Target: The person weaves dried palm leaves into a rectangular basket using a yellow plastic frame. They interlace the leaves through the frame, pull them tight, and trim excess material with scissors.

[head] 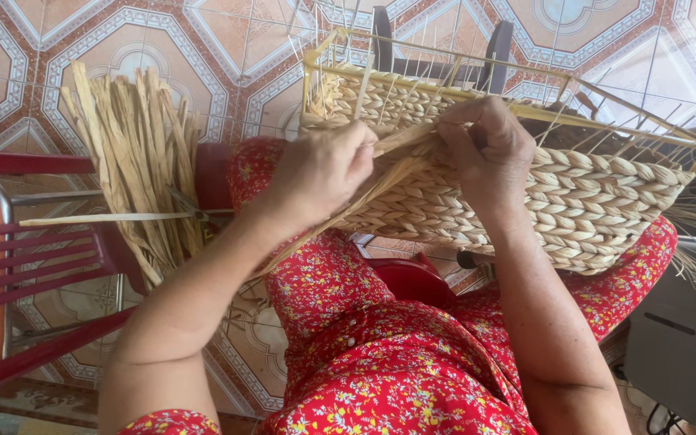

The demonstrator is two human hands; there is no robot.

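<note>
A half-woven basket [598,201] of pale braided straw on a yellow wire frame rests on my lap. My left hand [324,169] is closed around a flat dried straw strand [364,197] that runs down from the basket's near wall. My right hand [489,149] presses on the basket wall just below the rim, its fingers pinching the same strand where it enters the weave. Both hands sit close together at the basket's left part.
A bundle of dried straw strips [138,153] leans on a red chair [34,266] at my left. I wear red flowered clothing [380,362]. Patterned floor tiles [203,40] lie beyond. A dark stool [437,56] stands behind the basket; a grey box [682,338] is at right.
</note>
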